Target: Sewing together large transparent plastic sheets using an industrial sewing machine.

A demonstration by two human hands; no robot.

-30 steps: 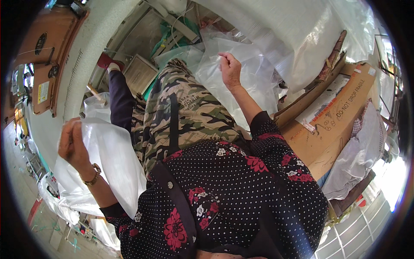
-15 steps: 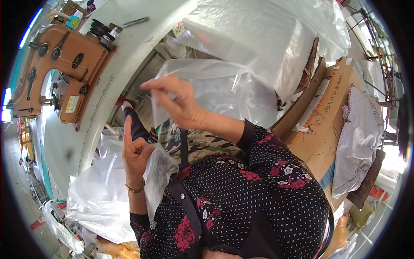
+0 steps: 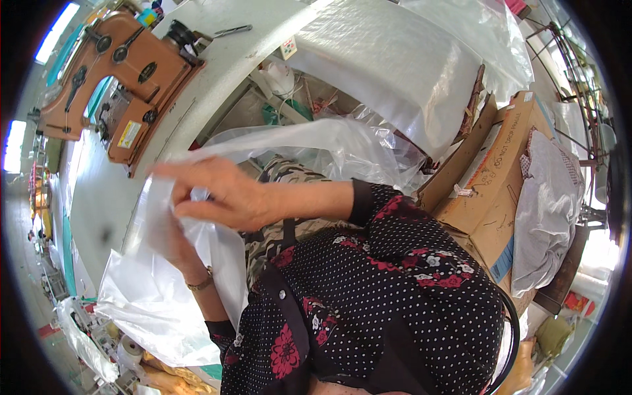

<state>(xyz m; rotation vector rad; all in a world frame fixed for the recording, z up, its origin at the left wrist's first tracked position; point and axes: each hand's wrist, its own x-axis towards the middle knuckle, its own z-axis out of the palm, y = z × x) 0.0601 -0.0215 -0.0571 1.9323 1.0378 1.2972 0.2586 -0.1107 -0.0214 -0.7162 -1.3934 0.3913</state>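
Observation:
A wide clear plastic sheet [image 3: 316, 135] spreads across my lap and is drawn leftward. My right hand [image 3: 227, 194] reaches across to the left with its index finger stretched out. It appears to pinch the sheet's edge, though the fingertips are partly blurred. Just below and left of it, my left hand [image 3: 164, 230] is smeared by motion, and its fingers cannot be made out. White translucent plastic [image 3: 158, 309] hangs beside my left wrist and forearm. Both hands are over the front edge of the pale worktable [image 3: 92, 217].
A brown sewing machine [image 3: 125, 85] stands on the worktable at the far left. Small metal snips [image 3: 233, 30] lie behind it. A large stack of clear plastic [image 3: 388, 59] is at the back, and an open cardboard box [image 3: 500, 178] stands to my right with a grey cloth [image 3: 550, 210] over its side.
My right hand has moved left and down, and the clear sheet's edge has come with it. My left hand has shifted left, near the right hand. The view has turned slightly.

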